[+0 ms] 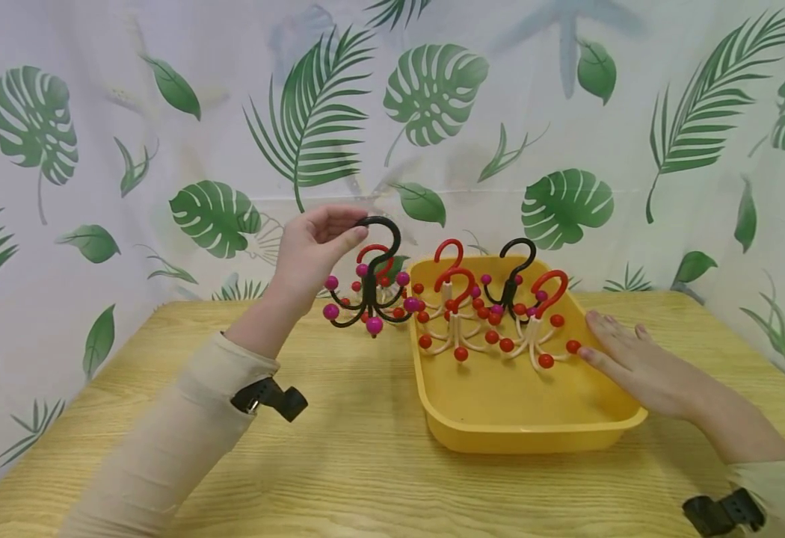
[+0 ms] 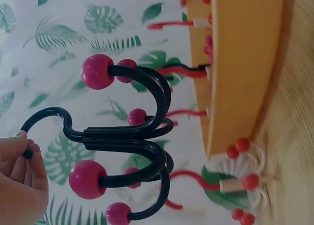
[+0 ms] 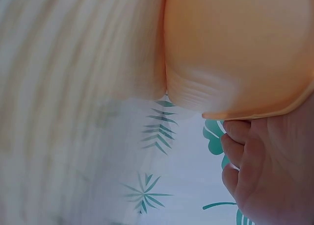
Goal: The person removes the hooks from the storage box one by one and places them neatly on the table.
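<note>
Step judged: carrying. Left hand [image 1: 306,250] pinches the black octopus-style hanger [image 1: 369,288] by its hook, aloft by the yellow tub [image 1: 520,403]'s left rim. Right hand [image 1: 641,373], fingers extended, touches right rim. Set-down would need clearance from the far red-hooked hanger [image 2: 233,186].

Two black hangers [image 1: 369,291], four red-hooked hangers [image 1: 454,324], one tub [image 1: 500,400] and one table [image 1: 339,456] show.

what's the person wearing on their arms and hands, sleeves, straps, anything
Both the left hand and right hand are bare, with no gloves visible. The left sleeve and right sleeve are cream. A black left wrist strap and black right wrist strap each sit over the cuff.
</note>
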Demonstrator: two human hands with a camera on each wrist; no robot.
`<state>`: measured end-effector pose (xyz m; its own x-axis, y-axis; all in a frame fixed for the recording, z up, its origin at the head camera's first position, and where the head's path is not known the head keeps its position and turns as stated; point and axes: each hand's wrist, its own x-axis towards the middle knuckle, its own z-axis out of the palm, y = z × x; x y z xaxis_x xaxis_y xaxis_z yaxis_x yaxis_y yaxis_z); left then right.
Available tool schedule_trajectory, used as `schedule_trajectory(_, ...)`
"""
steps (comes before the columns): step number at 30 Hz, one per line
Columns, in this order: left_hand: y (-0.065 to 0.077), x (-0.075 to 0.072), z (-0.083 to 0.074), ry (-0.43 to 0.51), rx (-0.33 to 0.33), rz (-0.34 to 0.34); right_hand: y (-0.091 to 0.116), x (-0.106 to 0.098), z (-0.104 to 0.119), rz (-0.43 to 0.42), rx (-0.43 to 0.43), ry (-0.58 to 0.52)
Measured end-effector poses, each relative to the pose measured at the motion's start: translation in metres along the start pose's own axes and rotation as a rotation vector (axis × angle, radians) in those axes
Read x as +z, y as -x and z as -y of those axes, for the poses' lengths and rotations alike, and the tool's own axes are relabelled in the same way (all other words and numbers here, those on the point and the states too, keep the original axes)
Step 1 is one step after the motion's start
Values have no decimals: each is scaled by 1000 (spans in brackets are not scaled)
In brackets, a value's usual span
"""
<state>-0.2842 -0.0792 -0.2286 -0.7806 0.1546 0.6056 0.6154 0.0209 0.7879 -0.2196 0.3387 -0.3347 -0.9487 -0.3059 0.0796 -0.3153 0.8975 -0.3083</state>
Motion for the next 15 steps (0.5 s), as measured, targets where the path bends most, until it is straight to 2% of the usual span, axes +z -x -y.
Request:
schedule_trajectory(7,-4,-28,23,-102,-48,-86,0,0,-1,-1,5,3)
schedule_trajectory(15,-10,-50,49,-143,-141,-209,1,-1,1,-2,3,5)
